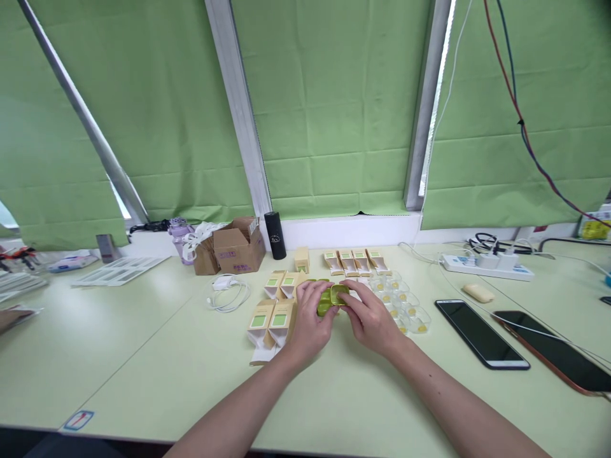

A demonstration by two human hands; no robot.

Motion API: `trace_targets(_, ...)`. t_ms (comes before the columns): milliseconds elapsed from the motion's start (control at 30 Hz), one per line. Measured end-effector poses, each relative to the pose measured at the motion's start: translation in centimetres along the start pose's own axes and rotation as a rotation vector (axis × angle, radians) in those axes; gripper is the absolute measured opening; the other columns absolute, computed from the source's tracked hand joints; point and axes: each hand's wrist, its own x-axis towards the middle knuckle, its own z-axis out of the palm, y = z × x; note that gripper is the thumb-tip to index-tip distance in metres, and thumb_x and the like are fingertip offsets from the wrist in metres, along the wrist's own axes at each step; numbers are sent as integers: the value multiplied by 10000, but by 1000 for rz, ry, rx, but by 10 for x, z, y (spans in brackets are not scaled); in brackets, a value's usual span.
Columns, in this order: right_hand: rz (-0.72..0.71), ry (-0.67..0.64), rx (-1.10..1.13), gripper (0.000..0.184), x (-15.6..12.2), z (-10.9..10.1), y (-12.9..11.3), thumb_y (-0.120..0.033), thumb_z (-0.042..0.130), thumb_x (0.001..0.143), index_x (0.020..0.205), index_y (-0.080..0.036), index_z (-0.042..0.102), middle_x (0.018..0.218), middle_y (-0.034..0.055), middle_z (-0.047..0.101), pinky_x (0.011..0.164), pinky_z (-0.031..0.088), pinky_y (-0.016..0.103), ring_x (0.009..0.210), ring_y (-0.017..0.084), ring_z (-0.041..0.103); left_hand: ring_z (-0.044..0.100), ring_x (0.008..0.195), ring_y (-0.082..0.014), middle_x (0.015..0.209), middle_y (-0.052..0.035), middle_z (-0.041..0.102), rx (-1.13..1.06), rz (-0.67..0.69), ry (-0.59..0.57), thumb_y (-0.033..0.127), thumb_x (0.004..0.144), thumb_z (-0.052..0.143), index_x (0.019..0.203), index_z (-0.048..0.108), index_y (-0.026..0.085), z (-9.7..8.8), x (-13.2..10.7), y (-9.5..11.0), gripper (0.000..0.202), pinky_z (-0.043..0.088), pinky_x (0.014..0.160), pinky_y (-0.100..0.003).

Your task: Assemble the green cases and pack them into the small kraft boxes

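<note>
My left hand (312,318) is closed around a shiny green plastic piece (324,301) with rounded compartments. Against its right side, the fingers of my right hand (370,315) grip a small square green cup (339,293); whether the two are joined I cannot tell. Left of my hands stand several small tan cartons (259,321) with green labels and open flaps. More open cartons (356,263) form a row behind my hands. Clear plastic cups (403,298) with yellow bits inside lie in rows just right of my right hand, partly hidden by it.
A brown cardboard box (238,248) and a black cylinder (275,235) stand at the back. A white cable (230,294) lies coiled to the left. Two phones (482,334), a cream case (478,292) and a power strip (487,266) are on the right. Another person's hand (14,316) shows far left.
</note>
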Motion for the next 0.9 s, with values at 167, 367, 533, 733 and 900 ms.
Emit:
trace_targets(167,-3,29,3,319,1,0,-1,-93,528,1043,1323,-212,622,1373,204,654,990,653,511,1267,317,679,482,1374,-316,1334,-102,662,-3,-4,3,281,1006,686,1337,651,277,0,0,0,333,473,1164,-528)
trace_targets(367,-5,20,12,322,-1,0,0,-88,516,1040,1305,-213,651,1395,202,643,991,650,510,1282,318,669,463,1383,-315,1343,-101,651,-10,-18,-3,269,1006,687,1335,647,272,1,0,0,331,469,1170,-527)
trace_targets(533,-5,18,12,346,-1,0,0,-79,503,1041,1319,-225,647,1397,199,636,988,651,505,1286,315,665,460,1381,-320,1341,-101,654,-13,-18,-2,256,1001,692,1335,647,272,1,0,0,337,468,1171,-541)
trace_targets(733,-7,12,15,379,-1,0,1,-71,505,1029,1350,-235,623,1406,198,621,984,648,518,1290,327,657,465,1380,-317,1348,-104,648,-15,-19,-2,268,1009,686,1342,646,271,1,0,0,335,472,1170,-540)
trace_targets(900,-2,7,26,384,-1,0,1,-62,505,1019,1334,-241,633,1403,192,623,982,644,509,1280,333,659,469,1381,-324,1346,-106,648,-16,-15,3,273,1009,686,1338,649,275,2,0,-1,331,469,1173,-553)
